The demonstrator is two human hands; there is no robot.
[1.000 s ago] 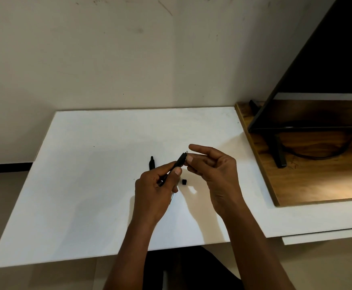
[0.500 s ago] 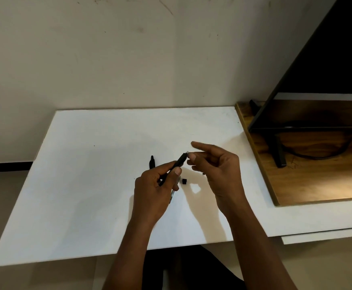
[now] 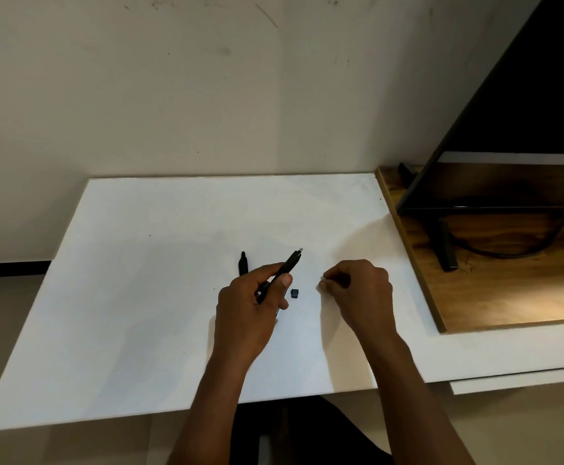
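My left hand (image 3: 250,307) grips a black pen barrel (image 3: 289,263) that points up and to the right, with a small silvery end showing at its tip. My right hand (image 3: 357,290) rests low on the white board (image 3: 139,297), to the right of the pen. Its fingers are curled and the fingertips pinch something tiny and pale. A small black cap piece (image 3: 294,293) lies on the board between my hands. Another black pen part (image 3: 243,263) lies just beyond my left hand, partly hidden by it.
The white board lies against the wall. To the right is a wooden surface (image 3: 508,297) with a dark monitor (image 3: 525,112), its stand and a black cable. A lower white shelf edge shows at the front right.
My right hand left the pen's tip and moved right and down onto the board, its fingers curling in. My left hand kept its hold on the pen barrel.
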